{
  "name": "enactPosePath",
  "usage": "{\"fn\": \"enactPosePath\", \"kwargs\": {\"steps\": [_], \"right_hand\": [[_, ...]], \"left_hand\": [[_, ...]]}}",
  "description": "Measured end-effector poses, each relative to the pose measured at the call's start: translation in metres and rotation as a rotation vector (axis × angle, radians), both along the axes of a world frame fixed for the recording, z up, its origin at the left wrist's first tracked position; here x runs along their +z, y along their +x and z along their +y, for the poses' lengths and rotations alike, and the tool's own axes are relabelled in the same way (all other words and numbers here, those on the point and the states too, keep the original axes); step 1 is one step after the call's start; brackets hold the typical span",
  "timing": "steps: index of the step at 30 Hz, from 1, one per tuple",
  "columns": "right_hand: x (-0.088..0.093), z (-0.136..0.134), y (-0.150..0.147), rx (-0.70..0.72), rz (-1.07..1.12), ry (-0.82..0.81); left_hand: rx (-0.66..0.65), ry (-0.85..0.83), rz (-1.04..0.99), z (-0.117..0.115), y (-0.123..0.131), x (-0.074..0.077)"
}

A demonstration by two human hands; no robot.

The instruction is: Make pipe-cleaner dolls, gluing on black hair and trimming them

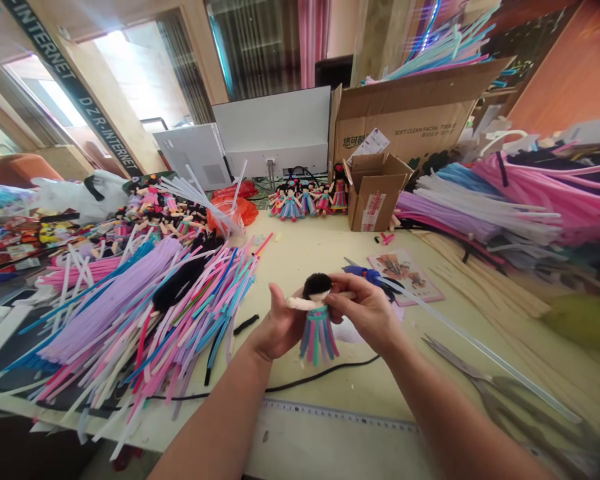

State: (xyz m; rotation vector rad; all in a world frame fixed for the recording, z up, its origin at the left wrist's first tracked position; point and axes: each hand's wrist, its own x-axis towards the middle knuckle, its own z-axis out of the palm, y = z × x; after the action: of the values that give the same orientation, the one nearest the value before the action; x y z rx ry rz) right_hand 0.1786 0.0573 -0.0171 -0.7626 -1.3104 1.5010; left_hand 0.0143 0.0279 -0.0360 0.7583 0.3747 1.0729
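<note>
A small pipe-cleaner doll (320, 330) is held up over the middle of the table, with black hair, pale arms spread sideways and a striped skirt of blue, pink and teal. My left hand (283, 323) supports it from behind and the left, thumb raised and fingers partly hidden by the doll. Thumb and fingers of my right hand (363, 307) pinch the doll near its shoulder and arm on the right. Just beyond my right hand lies a blue glue gun (363, 272) with a long clear glue stick (480, 350) reaching toward the front right.
Loose pipe cleaners (180, 320) cover the left side; more bundles (480, 200) lie at right. Large scissors (485, 383) rest at front right, near a ruler (340, 415) and black cable (325, 371). Behind stand finished dolls (305, 200), a small carton (377, 193) and a monitor (275, 127).
</note>
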Motion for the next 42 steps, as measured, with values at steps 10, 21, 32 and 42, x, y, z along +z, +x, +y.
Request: {"fn": "enactPosePath", "kwargs": {"steps": [10, 21, 32, 42], "right_hand": [[-0.006, -0.006, -0.001, -0.050, -0.183, 0.179], [-0.002, -0.011, -0.003, -0.276, -0.452, 0.438], [-0.006, -0.006, -0.001, -0.241, -0.344, 0.346], [-0.010, -0.004, -0.002, -0.236, -0.354, 0.309]], "left_hand": [[0.089, -0.171, 0.173, 0.002, 0.007, -0.007], [0.253, -0.245, 0.166, 0.003, 0.015, -0.006], [0.207, -0.218, 0.052, 0.001, 0.010, -0.001], [0.236, -0.207, 0.003, 0.000, 0.008, 0.001]]}}
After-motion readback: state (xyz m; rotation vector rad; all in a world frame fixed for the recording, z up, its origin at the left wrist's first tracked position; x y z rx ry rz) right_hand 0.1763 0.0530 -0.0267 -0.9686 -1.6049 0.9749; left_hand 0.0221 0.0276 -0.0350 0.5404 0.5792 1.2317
